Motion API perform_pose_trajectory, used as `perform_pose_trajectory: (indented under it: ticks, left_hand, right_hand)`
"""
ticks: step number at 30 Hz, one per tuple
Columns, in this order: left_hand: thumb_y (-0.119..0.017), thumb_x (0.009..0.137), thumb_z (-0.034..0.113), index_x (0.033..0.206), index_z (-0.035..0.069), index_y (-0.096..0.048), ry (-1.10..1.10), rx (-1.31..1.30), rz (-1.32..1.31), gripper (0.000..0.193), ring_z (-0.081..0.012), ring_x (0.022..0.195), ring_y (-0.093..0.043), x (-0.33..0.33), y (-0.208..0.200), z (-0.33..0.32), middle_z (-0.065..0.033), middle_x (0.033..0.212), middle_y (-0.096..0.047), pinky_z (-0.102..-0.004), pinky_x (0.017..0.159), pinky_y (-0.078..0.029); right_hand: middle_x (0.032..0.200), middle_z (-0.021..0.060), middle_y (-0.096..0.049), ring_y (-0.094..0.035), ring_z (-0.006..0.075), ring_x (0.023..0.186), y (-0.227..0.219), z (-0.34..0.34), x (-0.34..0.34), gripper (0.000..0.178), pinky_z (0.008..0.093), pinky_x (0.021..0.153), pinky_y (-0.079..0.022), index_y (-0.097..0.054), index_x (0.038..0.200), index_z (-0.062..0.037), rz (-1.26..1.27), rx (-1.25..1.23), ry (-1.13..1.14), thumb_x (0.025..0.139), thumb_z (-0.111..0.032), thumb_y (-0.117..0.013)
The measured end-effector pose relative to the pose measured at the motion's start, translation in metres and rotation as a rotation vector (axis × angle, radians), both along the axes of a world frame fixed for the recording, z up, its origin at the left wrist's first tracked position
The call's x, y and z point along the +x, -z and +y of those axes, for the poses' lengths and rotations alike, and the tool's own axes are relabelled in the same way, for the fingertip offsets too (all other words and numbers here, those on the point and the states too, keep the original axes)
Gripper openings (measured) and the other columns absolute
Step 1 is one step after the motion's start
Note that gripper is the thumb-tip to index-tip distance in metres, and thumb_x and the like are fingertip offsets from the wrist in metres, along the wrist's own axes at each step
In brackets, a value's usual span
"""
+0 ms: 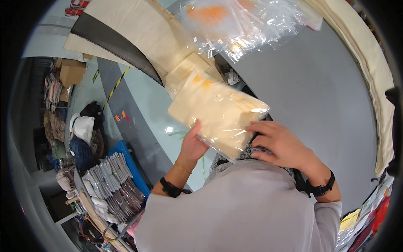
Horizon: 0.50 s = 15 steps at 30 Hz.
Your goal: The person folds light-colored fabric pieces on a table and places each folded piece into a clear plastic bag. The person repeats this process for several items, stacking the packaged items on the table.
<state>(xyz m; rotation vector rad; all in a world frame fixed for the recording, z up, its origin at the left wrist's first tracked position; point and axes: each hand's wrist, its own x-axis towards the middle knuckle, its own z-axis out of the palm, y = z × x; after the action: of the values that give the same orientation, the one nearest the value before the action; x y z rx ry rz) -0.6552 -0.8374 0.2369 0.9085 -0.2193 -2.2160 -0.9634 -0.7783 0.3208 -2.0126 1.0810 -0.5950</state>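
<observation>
A flat clear plastic bag with folded cream cloth inside (214, 110) is tilted in front of my body, with orange markings along its far side. My left hand (194, 145) grips its lower left edge, thumb on top and the other fingers hidden underneath. At the bag's right edge is my right hand (282, 142), its fingers bent and spread, with the fingertips against or just over the plastic. The thumb of that hand stands apart from the fingers.
Clear bags with orange marks (235, 25) lie on the grey table (327, 80). Long cream cloth (369, 71) runs along its far right edge. Pale boards (138, 25) stand beyond the bag. At lower left, a blue crate (132, 161) stands beside several packed bundles (111, 180).
</observation>
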Motion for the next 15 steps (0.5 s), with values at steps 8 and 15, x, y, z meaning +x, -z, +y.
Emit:
perform_pose_trajectory:
  ticks: [8, 15]
  left_hand:
    - [-0.046, 0.112, 0.036, 0.152, 0.004, -0.042, -0.508, 0.021, -0.178, 0.051, -0.0342, 0.143, -0.046, 0.087, 0.16, -0.108, -0.0143, 0.156, -0.048, -0.0555, 0.121, -0.036]
    - [-0.05, 0.11, 0.033, 0.148, -0.004, -0.041, -0.628, -0.1, 0.012, 0.053, -0.0423, 0.142, -0.044, 0.059, 0.253, -0.251, -0.0234, 0.154, -0.046, -0.0614, 0.12, -0.038]
  right_hand:
    - [0.115, 0.0099, -0.067, -0.063, 0.0245, 0.105, 0.03, -0.003, -0.052, 0.005, 0.0341, 0.091, -0.05, -0.067, 0.095, 0.0004, 0.002, 0.232, 0.57, 0.093, -0.004, -0.068]
    - [0.094, 0.0034, -0.062, -0.052, 0.0129, 0.085, 0.026, 0.018, -0.074, 0.005, 0.0276, 0.079, -0.044, -0.065, 0.094, 0.0018, 0.1, 0.38, 0.862, 0.096, -0.002, -0.064]
